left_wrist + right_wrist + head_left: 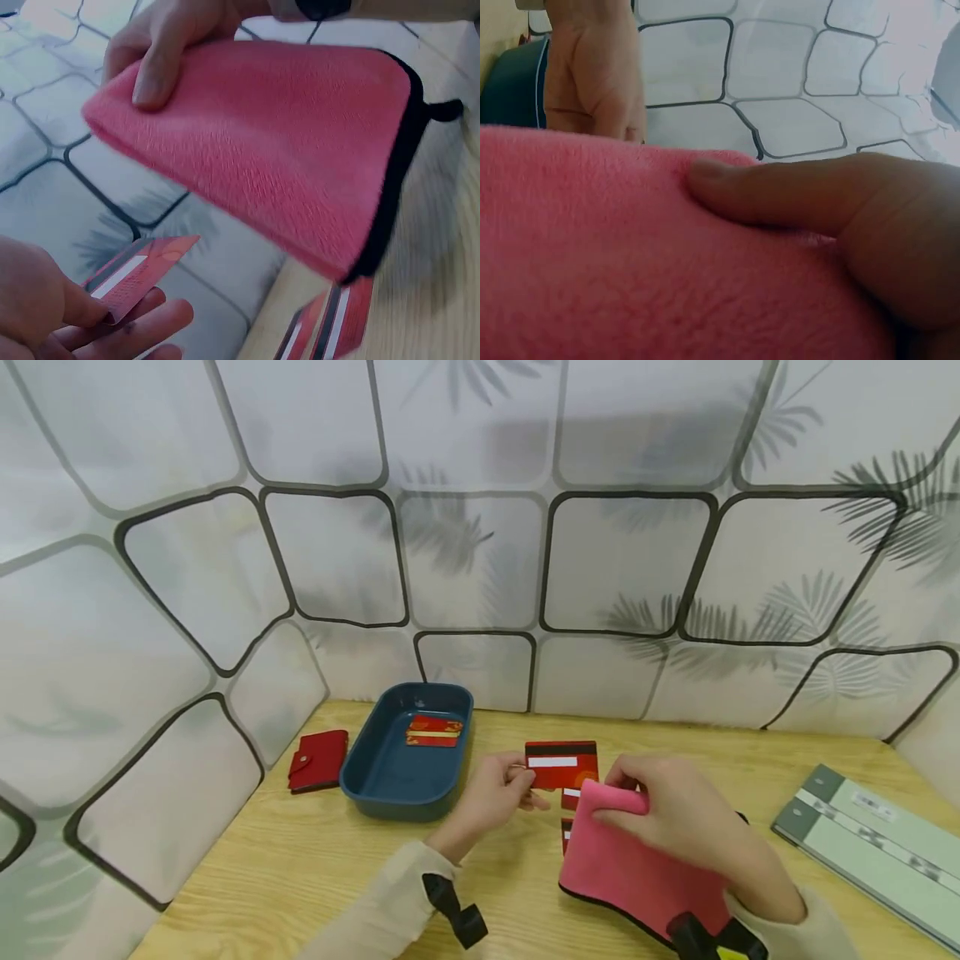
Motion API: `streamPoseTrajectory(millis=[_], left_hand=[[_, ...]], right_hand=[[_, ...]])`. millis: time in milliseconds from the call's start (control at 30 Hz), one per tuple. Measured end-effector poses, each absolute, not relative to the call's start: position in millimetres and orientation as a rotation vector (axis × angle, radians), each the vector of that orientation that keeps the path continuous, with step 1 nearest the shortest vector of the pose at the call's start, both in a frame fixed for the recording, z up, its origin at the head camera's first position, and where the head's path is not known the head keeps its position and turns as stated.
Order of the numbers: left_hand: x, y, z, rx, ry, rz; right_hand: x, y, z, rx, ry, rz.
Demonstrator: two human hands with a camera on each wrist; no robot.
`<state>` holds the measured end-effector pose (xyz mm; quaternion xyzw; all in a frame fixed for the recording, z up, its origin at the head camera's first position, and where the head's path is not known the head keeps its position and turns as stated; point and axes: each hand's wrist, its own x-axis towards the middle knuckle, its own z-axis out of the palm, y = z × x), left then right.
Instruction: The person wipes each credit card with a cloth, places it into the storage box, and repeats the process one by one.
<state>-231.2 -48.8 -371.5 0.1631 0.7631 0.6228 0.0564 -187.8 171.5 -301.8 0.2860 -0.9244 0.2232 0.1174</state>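
Between thumb and fingers, my left hand (491,793) pinches a red card (561,765) with a dark stripe and a white strip; the left wrist view shows this card (142,274) too. My right hand (675,818) grips a folded pink cloth (637,877) with black edging by its upper corner. The cloth hangs just right of the card; whether they touch I cannot tell. In the right wrist view the thumb (772,191) lies across the cloth. More red cards (330,322) lie on the table, partly hidden by the cloth in the head view.
A blue tray (405,777) at the left holds red and gold cards (433,732). Left of it lies a red snap wallet (319,760). A pale green album-like book (877,852) lies at the right. Patterned curtain (480,560) stands behind the wooden table (270,877).
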Motion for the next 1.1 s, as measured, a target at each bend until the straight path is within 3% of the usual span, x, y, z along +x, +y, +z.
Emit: streamPoseTrajectory(millis=[400, 700, 1100], left_hand=[[-202.5, -34.4, -355.9, 0.68, 2.267, 1.888], [-200.0, -32.2, -357.7, 0.747, 2.329, 1.782], [-196.8, -31.3, -357.3, 0.816, 2.452, 1.705]], right_hand=[[-185.5, 157.3, -313.7, 0.91, -2.556, 0.693], [-190.1, 155.6, -318.0, 0.953, -2.446, 0.599], [-190.9, 149.5, -322.4, 0.688, -2.414, 0.558]])
